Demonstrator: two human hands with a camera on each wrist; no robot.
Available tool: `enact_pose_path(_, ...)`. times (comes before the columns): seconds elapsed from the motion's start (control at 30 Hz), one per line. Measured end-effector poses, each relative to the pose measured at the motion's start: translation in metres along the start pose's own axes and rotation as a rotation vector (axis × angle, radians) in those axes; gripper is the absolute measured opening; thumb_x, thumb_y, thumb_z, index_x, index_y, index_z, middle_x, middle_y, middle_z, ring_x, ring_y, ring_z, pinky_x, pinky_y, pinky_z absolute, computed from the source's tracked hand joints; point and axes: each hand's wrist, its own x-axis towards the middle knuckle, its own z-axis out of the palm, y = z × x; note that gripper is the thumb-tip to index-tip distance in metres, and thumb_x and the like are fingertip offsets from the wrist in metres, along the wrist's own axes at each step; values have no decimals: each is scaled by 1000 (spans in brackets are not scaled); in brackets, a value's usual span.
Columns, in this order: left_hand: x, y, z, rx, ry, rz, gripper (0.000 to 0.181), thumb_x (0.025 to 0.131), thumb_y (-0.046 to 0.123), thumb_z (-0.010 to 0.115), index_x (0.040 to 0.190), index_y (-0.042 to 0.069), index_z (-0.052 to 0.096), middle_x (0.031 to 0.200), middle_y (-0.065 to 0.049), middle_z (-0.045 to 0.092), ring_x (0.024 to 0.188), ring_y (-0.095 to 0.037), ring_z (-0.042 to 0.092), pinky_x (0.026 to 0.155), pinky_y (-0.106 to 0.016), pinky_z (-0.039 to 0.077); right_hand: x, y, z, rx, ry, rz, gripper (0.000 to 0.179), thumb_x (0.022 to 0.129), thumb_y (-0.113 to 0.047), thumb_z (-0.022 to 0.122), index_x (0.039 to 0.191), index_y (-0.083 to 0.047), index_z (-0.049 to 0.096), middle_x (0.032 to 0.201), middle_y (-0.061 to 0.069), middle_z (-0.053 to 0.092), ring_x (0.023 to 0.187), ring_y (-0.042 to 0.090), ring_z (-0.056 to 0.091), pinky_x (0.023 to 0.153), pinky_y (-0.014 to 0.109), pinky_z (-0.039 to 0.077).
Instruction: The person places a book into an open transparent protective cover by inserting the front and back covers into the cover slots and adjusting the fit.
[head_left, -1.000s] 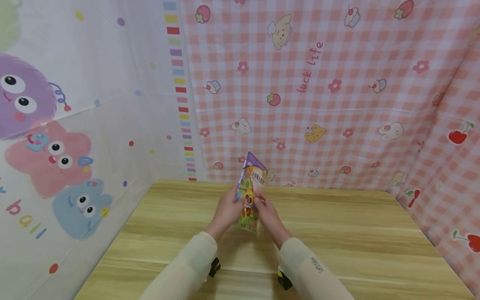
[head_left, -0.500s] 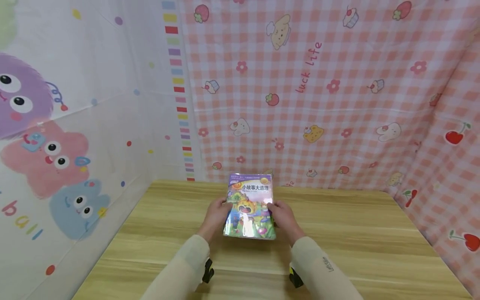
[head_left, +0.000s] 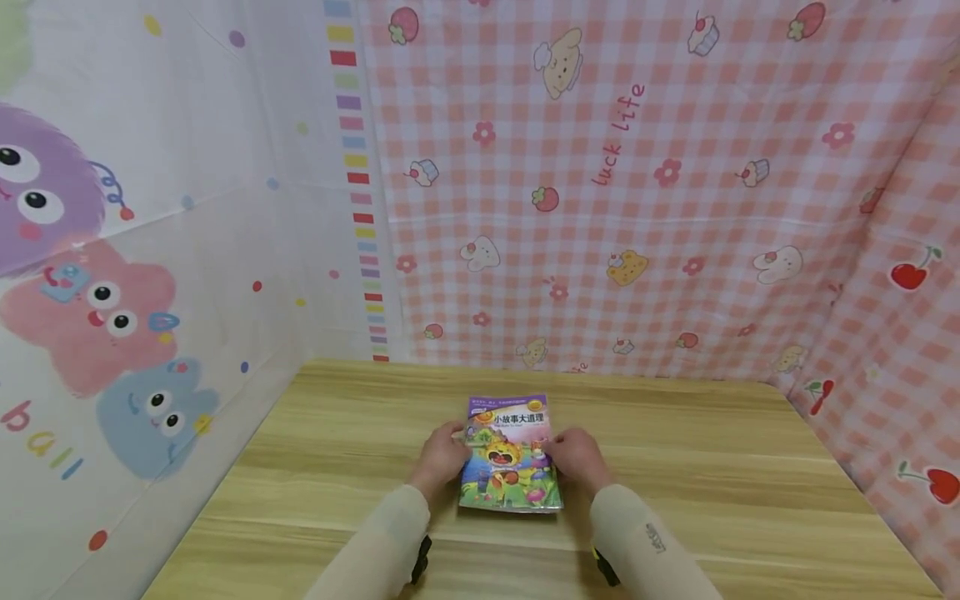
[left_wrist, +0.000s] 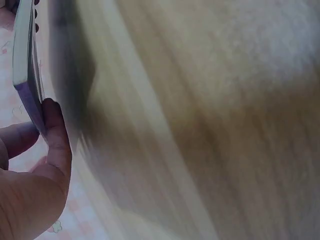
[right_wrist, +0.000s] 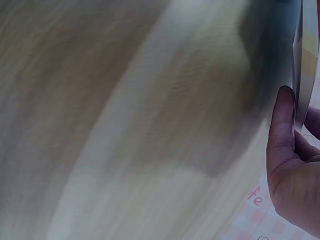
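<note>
A children's picture book (head_left: 510, 458) with a glossy, colourful cartoon cover lies face up between my two hands in the head view. My left hand (head_left: 442, 457) pinches its left edge, and the right hand (head_left: 579, 457) holds the opposite edge. In the left wrist view, the thumb and a finger of that hand (left_wrist: 42, 170) sit on either side of the thin book (left_wrist: 22, 55). The right wrist view has the other hand (right_wrist: 292, 170) gripping the book's pale edge (right_wrist: 306, 70) the same way. A shadow falls on the table beneath the book.
The wood-grain table (head_left: 675, 467) spreads out around the hands. Behind it hangs a pink checked cloth (head_left: 600, 233), with a white cartoon-printed cloth (head_left: 285, 250) on the left and more checked cloth (head_left: 907, 350) on the right.
The book, first turned steeply with its cover seen narrow, now has its cover facing up. Both hands have spread to its sides and brought it lower, closer to me.
</note>
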Motion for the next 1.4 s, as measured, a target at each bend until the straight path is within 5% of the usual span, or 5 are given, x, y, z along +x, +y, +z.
enact_pose_path(0.17,-1,-3,3,203,-43,128,53,77,-12,60,130,-8,58,100,-17,63,90,-29,59,82,-45,52,4,9,4,-110,23,-28,22,98,-17,61,97,5,67,81,10,63,70,21,59,59,30,51)
enact_pose_path(0.37,-1,-4,1,494,-157,336,53,85,10,74,134,-2,58,132,-25,54,122,-40,51,106,-56,38,3,9,10,-416,52,-236,61,96,-19,63,146,8,39,133,28,53,117,41,56,101,55,43)
enact_pose_path(0.53,-3,-8,-1,686,-318,289,91,84,51,75,153,5,36,160,-19,25,147,-38,21,115,-62,15,-5,12,15,-661,-65,-348,73,101,-44,52,154,0,29,160,24,22,145,43,23,114,61,20)
enact_pose_path(0.63,-6,-9,0,730,-363,259,98,82,62,70,155,8,33,163,-16,20,149,-37,15,116,-62,10,-8,20,17,-770,-80,-359,76,102,-53,44,154,0,31,161,21,21,148,40,18,115,62,15)
enact_pose_path(1.4,0,-13,6,845,-394,286,116,72,77,68,159,13,23,165,-8,16,151,-29,10,117,-58,5,-2,51,18,-968,5,-472,76,103,-60,24,156,-6,28,163,11,21,148,32,22,116,59,15)
